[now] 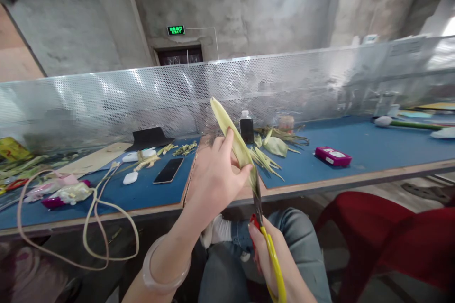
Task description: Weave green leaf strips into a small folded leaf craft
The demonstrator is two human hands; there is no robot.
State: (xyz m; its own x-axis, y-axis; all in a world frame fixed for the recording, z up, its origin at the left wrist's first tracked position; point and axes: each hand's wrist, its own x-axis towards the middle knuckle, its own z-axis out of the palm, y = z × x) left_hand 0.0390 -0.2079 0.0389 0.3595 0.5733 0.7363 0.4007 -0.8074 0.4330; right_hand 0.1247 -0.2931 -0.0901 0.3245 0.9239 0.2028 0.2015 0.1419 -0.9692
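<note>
A long pale-green leaf [235, 137], pointed at its upper end, is pinched between the thumb and fingers of my left hand [220, 175]. My right hand [273, 258] grips scissors [259, 201] with red and yellow handles. The dark blades point up and meet the leaf's lower end; whether they are cutting through it I cannot tell. Behind the leaf, cut green strips [266, 160] lie on the blue tabletop, with a wider pale leaf piece [275, 146] beside them. Both hands are above the table's front edge and my lap.
Left on the table are a phone [168, 170], a white case [130, 178], small green scraps [185, 149] and a looped pale cord [95, 208] hanging over the edge. A magenta pack [333, 156] lies right; a bottle [246, 126] stands behind. A red chair [384, 236] is at lower right.
</note>
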